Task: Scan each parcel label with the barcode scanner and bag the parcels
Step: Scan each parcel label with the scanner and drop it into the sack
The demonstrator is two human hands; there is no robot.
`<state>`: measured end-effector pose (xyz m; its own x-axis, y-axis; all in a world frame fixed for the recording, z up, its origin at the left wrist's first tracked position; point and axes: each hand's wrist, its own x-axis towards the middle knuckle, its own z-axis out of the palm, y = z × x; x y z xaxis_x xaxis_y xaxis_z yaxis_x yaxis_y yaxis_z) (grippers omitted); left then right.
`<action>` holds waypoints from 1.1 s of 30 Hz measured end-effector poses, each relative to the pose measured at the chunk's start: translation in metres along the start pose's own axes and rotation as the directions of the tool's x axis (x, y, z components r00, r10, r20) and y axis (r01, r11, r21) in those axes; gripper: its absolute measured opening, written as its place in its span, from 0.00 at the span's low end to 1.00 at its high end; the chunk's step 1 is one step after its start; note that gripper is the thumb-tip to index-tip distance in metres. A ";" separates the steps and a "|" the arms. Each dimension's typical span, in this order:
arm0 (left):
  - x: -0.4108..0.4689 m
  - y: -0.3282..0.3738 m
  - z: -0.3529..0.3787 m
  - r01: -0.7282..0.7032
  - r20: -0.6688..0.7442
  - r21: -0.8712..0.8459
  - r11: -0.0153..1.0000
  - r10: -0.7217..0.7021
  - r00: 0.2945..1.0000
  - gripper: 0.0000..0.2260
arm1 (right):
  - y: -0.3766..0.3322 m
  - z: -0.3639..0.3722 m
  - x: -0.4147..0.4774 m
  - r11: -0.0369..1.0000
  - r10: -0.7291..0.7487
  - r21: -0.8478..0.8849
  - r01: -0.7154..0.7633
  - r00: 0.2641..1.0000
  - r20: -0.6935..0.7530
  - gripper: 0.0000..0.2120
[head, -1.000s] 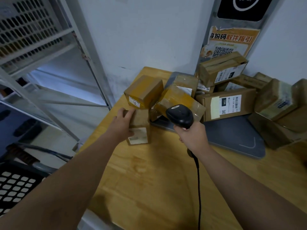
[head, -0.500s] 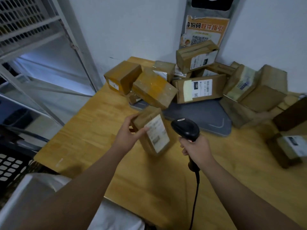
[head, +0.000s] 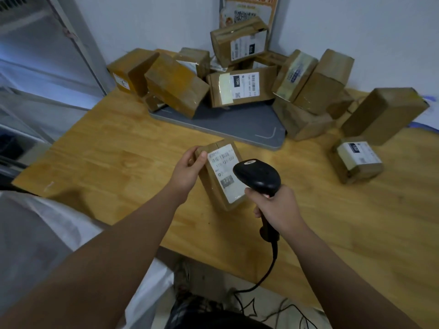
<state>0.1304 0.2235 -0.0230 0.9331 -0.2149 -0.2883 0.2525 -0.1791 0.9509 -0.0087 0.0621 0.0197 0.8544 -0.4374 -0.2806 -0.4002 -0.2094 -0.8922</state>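
My left hand [head: 188, 170] grips a small brown cardboard parcel [head: 219, 176] by its upper left corner, tilted so that its white label faces up at me. My right hand [head: 276, 206] holds the black barcode scanner [head: 257, 175] by its handle, the scanner head lying just over the label's right side. Its black cable hangs down past the table's front edge. A heap of other brown parcels [head: 240, 89] lies at the back of the wooden table [head: 114, 160], several with white labels showing.
A grey scale pad [head: 237, 124] sits under part of the heap. One small labelled parcel [head: 356, 160] stands alone at the right. A white bag [head: 47, 236] lies at the lower left below the table edge. Metal shelving [head: 78, 43] stands to the left.
My left hand lifted the small parcel from beside the heap, brought it toward me and turned its label up. My right hand brought the scanner over the label.
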 end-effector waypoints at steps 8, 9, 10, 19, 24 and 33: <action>-0.013 0.010 0.010 -0.038 0.009 0.071 0.997 0.038 0.999 0.19 | 0.000 -0.010 -0.015 0.997 -0.042 -0.064 0.039 0.998 -0.036 0.08; -0.014 0.010 0.010 -0.039 0.010 0.080 0.996 0.039 0.999 0.19 | 0.000 -0.011 -0.015 0.996 -0.044 -0.074 0.040 0.998 -0.048 0.08; -0.015 0.011 0.011 -0.042 0.010 0.086 0.995 0.041 0.999 0.19 | -0.001 -0.013 -0.015 0.996 -0.045 -0.081 0.040 0.998 -0.054 0.08; -0.019 0.015 0.016 -0.033 -0.034 0.098 0.995 0.036 0.999 0.21 | -0.005 -0.019 -0.017 0.995 -0.035 -0.089 0.033 0.999 -0.020 0.07; -0.020 0.017 0.016 -0.019 -0.050 0.104 0.994 0.024 0.998 0.21 | -0.004 -0.021 -0.019 0.995 -0.047 -0.091 0.047 0.999 -0.004 0.08; -0.023 0.018 0.017 0.005 -0.073 0.103 0.995 0.003 0.997 0.23 | -0.006 -0.019 -0.018 0.992 -0.044 -0.117 0.042 0.999 -0.011 0.07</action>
<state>0.1088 0.2085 -0.0011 0.9499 -0.1450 -0.2769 0.2294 -0.2785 0.9327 -0.0279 0.0543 0.0366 0.8675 -0.4370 -0.2376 -0.4000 -0.3289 -0.8555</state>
